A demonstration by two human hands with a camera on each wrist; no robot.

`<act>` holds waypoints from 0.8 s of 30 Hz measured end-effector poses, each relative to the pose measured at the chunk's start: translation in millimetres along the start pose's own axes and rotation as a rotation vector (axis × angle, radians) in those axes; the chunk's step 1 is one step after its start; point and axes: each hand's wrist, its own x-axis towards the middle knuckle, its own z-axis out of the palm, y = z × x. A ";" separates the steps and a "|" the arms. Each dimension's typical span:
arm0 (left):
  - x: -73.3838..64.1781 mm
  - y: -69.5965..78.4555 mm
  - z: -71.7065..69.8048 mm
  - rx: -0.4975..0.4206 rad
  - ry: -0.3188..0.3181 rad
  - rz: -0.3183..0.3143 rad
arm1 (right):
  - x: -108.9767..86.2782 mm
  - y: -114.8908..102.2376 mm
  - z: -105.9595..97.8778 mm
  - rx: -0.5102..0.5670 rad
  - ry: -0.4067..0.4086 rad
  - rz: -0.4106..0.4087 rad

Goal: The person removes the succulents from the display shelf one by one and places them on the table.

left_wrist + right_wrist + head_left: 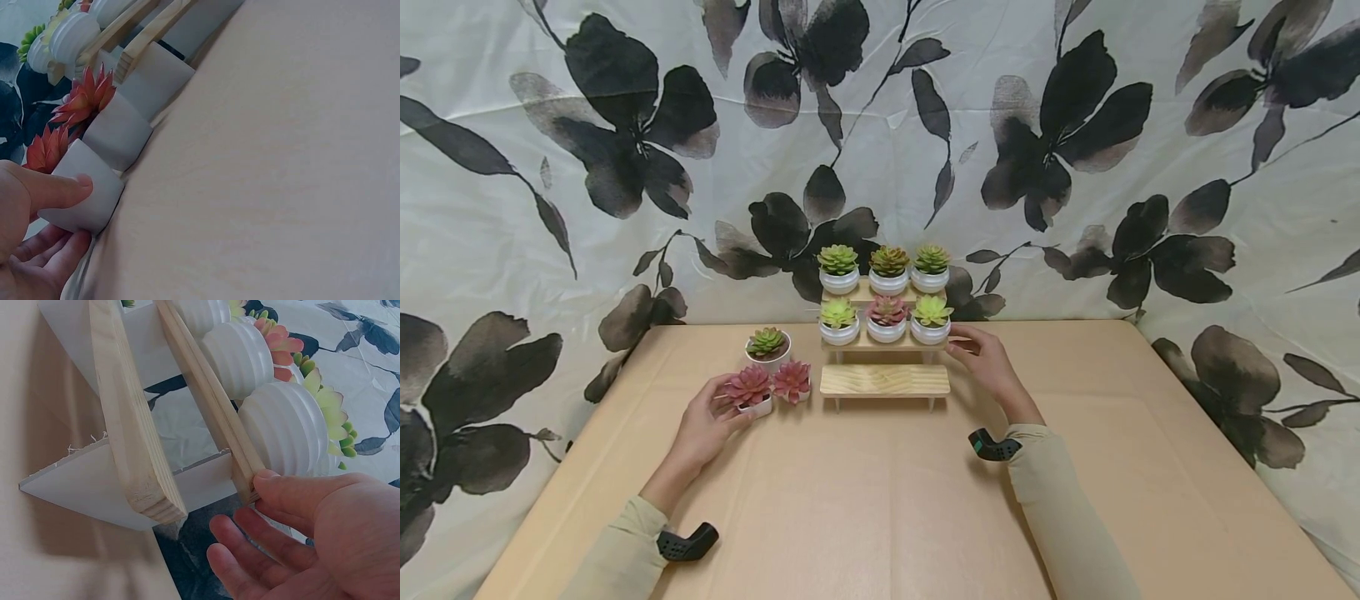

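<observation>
My left hand (706, 421) holds a small white pot with a red succulent (750, 387), thumb on its side and fingers curled round the base. Right beside it are another red potted succulent (792, 382) and, behind, a green potted succulent (767, 343). My right hand (988, 362) is at the right end of a tiered wooden stand (885, 381). In the right wrist view its thumb and index finger pinch the end of the middle board (206, 403), close to a ribbed white pot (284, 428); the other fingers are loosely bent.
On the stand's middle board sit two light-green succulents and a reddish succulent (887, 312); the top board holds several green ones (889, 262). The low front board is bare wood. Behind the table (880, 500) hangs a floral cloth (910, 167).
</observation>
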 end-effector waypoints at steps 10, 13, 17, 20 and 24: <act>-0.5 0.5 0.8 0.000 0.005 -0.008 | 0.3 0.6 -0.2 0.002 0.000 -0.005; -0.6 1.5 -0.3 -0.008 0.000 -0.012 | 0.4 0.8 -0.1 -0.001 0.003 -0.007; -0.7 4.8 -2.6 -0.045 -0.015 -0.012 | 0.6 0.7 0.1 -0.012 0.005 -0.009; -0.9 8.0 -4.0 -0.076 -0.029 -0.003 | 1.1 1.0 0.2 -0.017 0.006 -0.010; -1.9 12.9 -6.4 -0.079 -0.038 0.009 | 1.2 1.7 -0.2 -0.016 0.005 -0.017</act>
